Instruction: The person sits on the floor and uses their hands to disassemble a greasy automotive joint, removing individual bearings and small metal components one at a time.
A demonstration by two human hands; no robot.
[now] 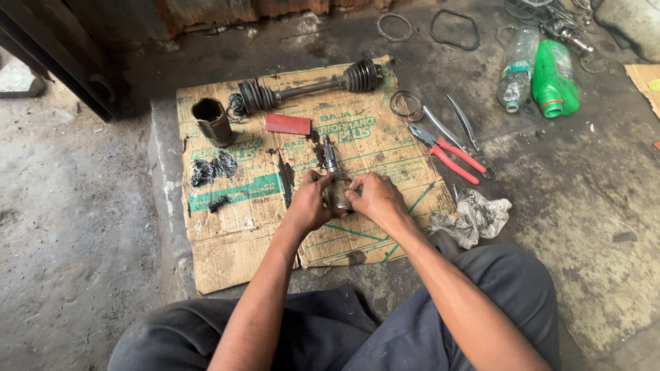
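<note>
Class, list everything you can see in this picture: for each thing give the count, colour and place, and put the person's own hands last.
Cardboard sheet: one, brown, on the floor.
Axle shaft: one, black boots, cardboard's far edge.
Metal cup: one, dark, far left of the cardboard.
Red block: one, mid cardboard.
Pliers: one, red handles, right of the cardboard.
Rag: one, grey, near right.
Bottles: two, clear and green, far right.
Metal joint: one, grey, between the hands.
Left hand, right hand: gripping the joint.
</note>
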